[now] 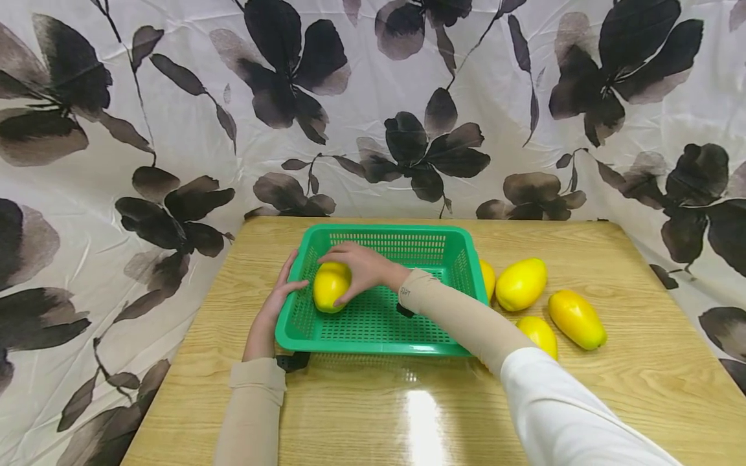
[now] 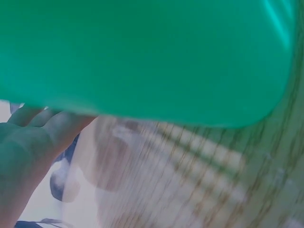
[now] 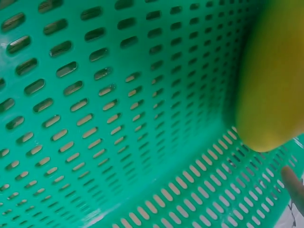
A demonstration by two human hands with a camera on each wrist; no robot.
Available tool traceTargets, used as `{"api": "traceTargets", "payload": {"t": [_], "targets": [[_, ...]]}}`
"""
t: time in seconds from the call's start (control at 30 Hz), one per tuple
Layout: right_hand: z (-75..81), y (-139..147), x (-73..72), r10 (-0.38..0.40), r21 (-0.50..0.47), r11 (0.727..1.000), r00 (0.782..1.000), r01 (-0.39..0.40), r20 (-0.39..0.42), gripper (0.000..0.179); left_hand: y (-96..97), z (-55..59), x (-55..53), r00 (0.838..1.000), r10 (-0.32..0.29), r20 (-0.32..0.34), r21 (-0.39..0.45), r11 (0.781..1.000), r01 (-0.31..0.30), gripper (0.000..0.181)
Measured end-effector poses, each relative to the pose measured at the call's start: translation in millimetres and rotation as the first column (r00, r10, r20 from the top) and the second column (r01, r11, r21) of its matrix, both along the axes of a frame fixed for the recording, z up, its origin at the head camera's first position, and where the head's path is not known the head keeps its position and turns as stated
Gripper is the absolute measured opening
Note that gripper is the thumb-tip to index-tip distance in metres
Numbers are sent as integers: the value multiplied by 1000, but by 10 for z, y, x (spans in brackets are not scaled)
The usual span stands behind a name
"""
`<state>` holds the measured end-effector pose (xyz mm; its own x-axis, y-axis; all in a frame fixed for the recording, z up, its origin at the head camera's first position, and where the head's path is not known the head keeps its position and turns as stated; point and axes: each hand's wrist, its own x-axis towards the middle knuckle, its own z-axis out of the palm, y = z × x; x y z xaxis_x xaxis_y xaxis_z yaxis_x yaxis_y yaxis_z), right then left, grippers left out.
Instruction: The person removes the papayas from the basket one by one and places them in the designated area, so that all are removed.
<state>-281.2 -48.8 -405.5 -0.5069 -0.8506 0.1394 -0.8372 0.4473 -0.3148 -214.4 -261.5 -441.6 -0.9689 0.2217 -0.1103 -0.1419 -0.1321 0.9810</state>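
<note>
A green plastic basket (image 1: 384, 348) with slotted walls and floor stands on the wooden table. Inside its left end, my right hand (image 1: 364, 265) holds a yellow mango (image 1: 329, 291), thumb on the near side and fingers over the far side. The right wrist view catches the same mango (image 3: 273, 80) close up against the slots, with one fingertip (image 3: 293, 187) below it. My left hand (image 1: 274, 307) grips the basket's left side, its thumb over the rim and the other fingers along the outside. In the left wrist view the basket's smooth wall (image 2: 156, 61) covers part of those fingers.
Several more yellow mangoes lie on the table right of the basket, among them one at the back (image 1: 521, 285) and one farthest right (image 1: 577, 319). Another mango (image 1: 537, 335) is partly behind my right sleeve. A floral cloth (image 1: 373, 97) hangs behind the wooden table (image 1: 350, 414).
</note>
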Motion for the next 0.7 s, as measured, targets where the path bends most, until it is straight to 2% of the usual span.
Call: {"api": "traceTargets", "payload": {"t": [0.17,0.27,0.47,0.7], "targets": [[-36,-43,-31,4,17,1000,1000,-4,-1,86,7,3,-2,1000,-9,9,17,1000,9,73],[-57,-69,-52,11,40,999,1000,-10,-26,86,8,2,-3,1000,-6,15,50,999,6,74],[-146,-135,-75,33,53,998,997,-29,-64,88,5,-4,-10,1000,3,12,47,999,-3,74],[-221,-185,-57,-12,115,993,996,22,-85,90,19,-1,-30,1000,15,21,36,999,-15,74]]}}
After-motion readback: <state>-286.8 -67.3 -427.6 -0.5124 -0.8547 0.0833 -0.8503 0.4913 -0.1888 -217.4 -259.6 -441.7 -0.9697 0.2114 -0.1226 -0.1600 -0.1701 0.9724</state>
